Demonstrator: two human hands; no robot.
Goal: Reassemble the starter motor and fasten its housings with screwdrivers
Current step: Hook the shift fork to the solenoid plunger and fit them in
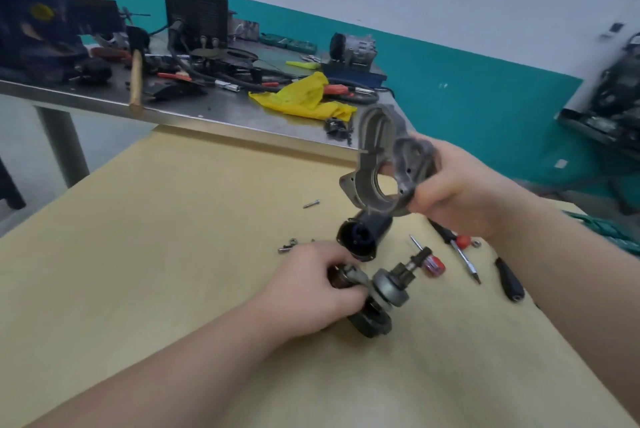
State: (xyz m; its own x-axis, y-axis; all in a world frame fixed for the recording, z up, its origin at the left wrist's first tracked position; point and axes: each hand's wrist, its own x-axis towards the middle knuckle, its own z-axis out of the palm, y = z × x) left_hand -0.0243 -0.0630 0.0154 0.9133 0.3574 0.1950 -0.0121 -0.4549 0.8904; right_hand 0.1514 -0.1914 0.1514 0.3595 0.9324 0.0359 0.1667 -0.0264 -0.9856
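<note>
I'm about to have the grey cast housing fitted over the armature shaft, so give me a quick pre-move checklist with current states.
1. Grey cast aluminium nose housing gripped off the table by right hand: ok.
2. Armature with pinion gear steadied by left hand: ok.
3. Housing bore lined up with the shaft: not ok, it is held above, apart.
4. Red-handled screwdriver lying nearby: ok.
5. Loose screw on the tan tabletop: ok.
6. Bore free of debris: cannot tell.

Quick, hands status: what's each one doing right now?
Left hand: closed on the motor shaft assembly lying on the table.
Right hand: closed on the grey metal housing, held up in the air.
</note>
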